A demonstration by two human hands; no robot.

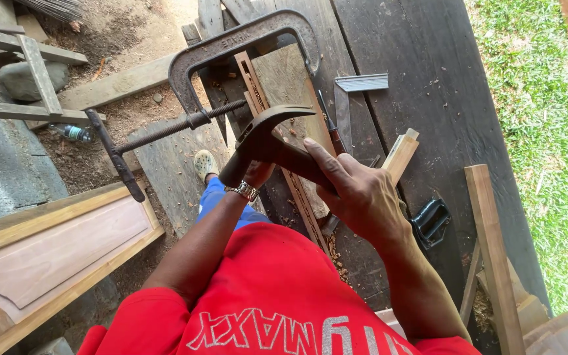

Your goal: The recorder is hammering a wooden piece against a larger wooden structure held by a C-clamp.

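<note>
Frame centre, I hold a dark claw hammer [267,141] tilted, its curved claw pointing right, above a long slotted wooden strip [277,131].

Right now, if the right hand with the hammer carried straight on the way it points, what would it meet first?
Probably the left hand, just past the hammer that the right hand grips; beyond lies the clamped wooden strip. Depth is unclear.

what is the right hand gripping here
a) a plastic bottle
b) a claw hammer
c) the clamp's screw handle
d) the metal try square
b: the right hand is wrapped around the handle of a claw hammer, whose dark head is raised in front of the C-clamp; the try square lies untouched on the planks and the bottle lies on the ground off to the side.
</note>
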